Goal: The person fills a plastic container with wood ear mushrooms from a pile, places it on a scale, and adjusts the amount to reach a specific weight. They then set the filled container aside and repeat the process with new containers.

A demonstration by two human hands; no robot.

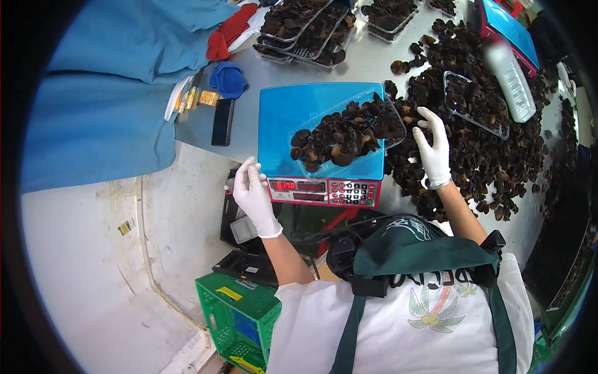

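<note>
A blue-topped digital scale (274,124) with a red-lit display stands on the metal table. On it lies a clear plastic tray (298,129) of dark wood ear mushrooms (341,140), set at a slant and reaching past the scale's right edge. My left hand (254,198), in a white glove, is at the scale's front left corner, fingers loosely extended and holding nothing visible. Beside the tray's right end, over the edge of a big mushroom heap (464,149), my gloved right hand (435,149) is open, thumb apart from the curved fingers.
Stacked filled trays (305,31) sit at the back. Another clear tray (476,103) rests on the heap, near an upright-looking stack of trays (514,84). A phone (222,123) and blue cloth (229,80) lie left of the scale. Below is a green crate (240,318); a second scale (511,28) stands far right.
</note>
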